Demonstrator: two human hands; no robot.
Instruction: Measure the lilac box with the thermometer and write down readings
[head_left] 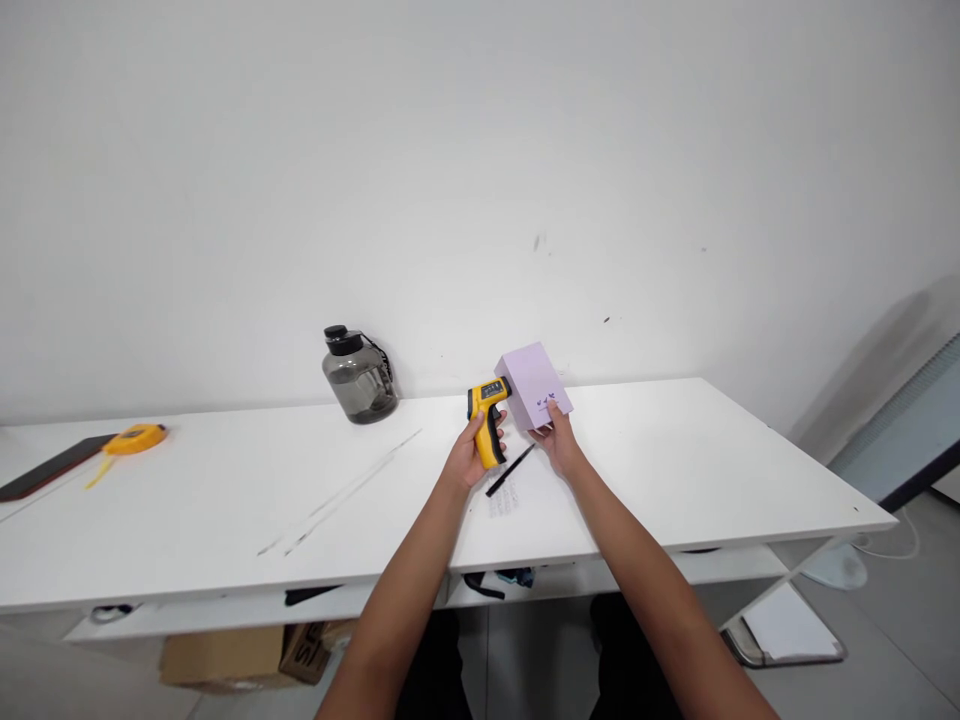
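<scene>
My left hand (466, 456) is closed around the handle of a yellow and black infrared thermometer (486, 430), held above the desk. Its nose points right, up against or just in front of a lilac box (534, 382). I grip that box by its lower edge with my right hand (556, 440), the thumb on its printed front face. The box is tilted. Below and between my hands a black pen (510, 470) lies slantwise on the desk, beside small lines of handwriting (503, 497).
The white desk (652, 470) stands against a wall. A grey water jug (360, 375) leans at the back left. Farther left are a yellow tape measure (136, 438) and a dark flat case (56, 467). Cardboard boxes (225, 655) sit underneath; a clipboard (791, 630) lies low at right.
</scene>
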